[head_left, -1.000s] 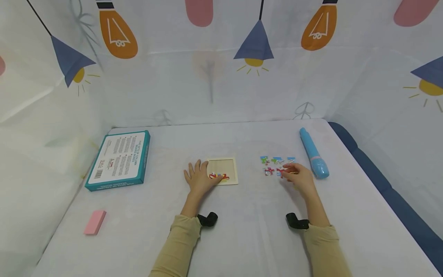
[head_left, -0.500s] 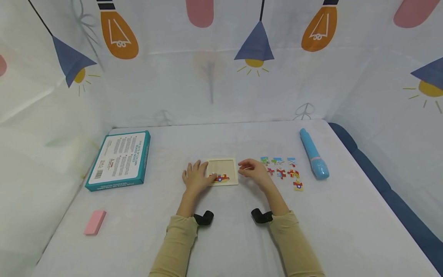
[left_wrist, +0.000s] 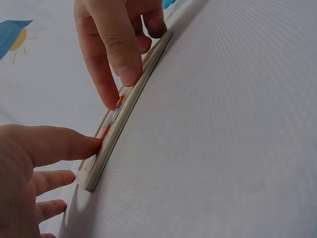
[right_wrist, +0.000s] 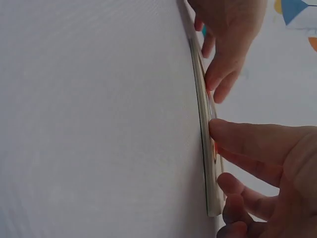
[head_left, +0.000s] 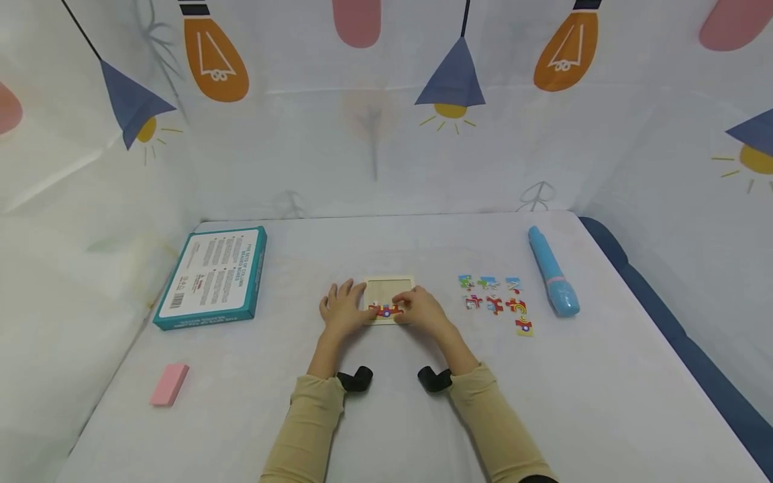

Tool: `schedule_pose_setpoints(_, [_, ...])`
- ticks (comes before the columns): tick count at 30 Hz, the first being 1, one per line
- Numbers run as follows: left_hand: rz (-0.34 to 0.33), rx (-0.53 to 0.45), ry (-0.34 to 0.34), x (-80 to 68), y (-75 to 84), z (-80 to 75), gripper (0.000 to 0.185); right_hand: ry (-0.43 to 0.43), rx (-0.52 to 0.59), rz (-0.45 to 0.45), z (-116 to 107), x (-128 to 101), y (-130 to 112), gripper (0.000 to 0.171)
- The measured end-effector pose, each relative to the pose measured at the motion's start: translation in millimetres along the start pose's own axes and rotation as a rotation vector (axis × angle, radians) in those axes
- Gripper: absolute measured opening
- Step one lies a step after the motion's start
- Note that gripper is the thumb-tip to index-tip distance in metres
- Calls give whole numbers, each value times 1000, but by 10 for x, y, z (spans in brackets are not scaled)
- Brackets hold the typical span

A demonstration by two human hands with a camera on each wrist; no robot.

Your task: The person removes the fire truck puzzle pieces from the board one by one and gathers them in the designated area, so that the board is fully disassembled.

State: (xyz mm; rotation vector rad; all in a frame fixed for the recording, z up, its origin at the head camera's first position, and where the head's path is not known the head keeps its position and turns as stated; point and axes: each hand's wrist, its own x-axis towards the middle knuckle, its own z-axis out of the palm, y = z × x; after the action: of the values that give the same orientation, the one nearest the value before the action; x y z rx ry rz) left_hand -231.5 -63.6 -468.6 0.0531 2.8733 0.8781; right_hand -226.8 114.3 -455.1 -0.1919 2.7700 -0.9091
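Moved left from the loose pieces (head_left: 495,302), the right hand (head_left: 423,312) presses a thin, light piece into the stiff tray (head_left: 389,288), fingers straight; the left hand (head_left: 341,310) steadies its left edge, fingers flat.

Left hand (left_wrist: 20,173) touches the tray's (left_wrist: 126,116) near edge with a straight thumb; right hand (left_wrist: 116,34) presses fingertips onto a piece (left_wrist: 118,104) in it.

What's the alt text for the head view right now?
Both hands rest on a small wooden puzzle tray at the table's centre: the left hand steadies its left edge, and the right hand presses fingertips on the red pieces along its bottom row. Loose puzzle pieces and a blue pen-shaped toy lie to the right, a teal box and pink eraser to the left.
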Motion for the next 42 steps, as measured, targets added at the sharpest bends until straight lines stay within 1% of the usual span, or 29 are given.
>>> schedule_pose_setpoints(3, [-2, -2, 0, 0, 10, -2, 66, 10, -9, 4, 4, 0, -5, 28])
schedule_pose_setpoints(7, [-8, -10, -5, -12, 18, -3, 66, 9, 31, 1, 3, 8, -1, 25])
schedule_pose_setpoints(9, [-10, -14, -6, -20, 24, -8, 66, 8, 77, -5, 8, 12, -1, 25])
schedule_pose_setpoints(13, [-12, -21, 1, -34, 33, -18, 66, 22, 207, -24, 9, -11, -9, 22])
schedule_pose_setpoints(17, [-12, -17, 7, -30, 33, -10, 65, 47, 304, -14, -45, -54, 23, 16])
schedule_pose_setpoints(22, [-12, -22, 11, -29, 24, -4, 65, 48, 453, 40, -212, -134, 182, 18])
schedule_pose_setpoints(25, [-9, -32, 14, -27, 15, -1, 66, 33, 501, 65, -355, -227, 342, 21])
schedule_pose_setpoints(27, [-4, -35, 14, -26, 11, 1, 66, 23, 513, 103, -449, -305, 474, 22])
schedule_pose_setpoints(30, [-2, -35, 14, -26, 9, 2, 66, 10, 501, 170, -573, -426, 698, 25])
schedule_pose_setpoints(33, [-4, -34, 13, -27, 10, 0, 67, 18, 474, 244, -673, -555, 898, 27])
schedule_pose_setpoints(35, [-6, -36, 9, -27, 10, 1, 67, 31, 463, 275, -732, -643, 1008, 28])
schedule_pose_setpoints(38, [-11, -37, 1, -25, 8, 5, 67, 54, 444, 297, -807, -769, 1129, 30])
schedule_pose_setpoints(42, [-15, -38, -3, -26, 10, 5, 66, 82, 392, 314, -887, -899, 1210, 32])
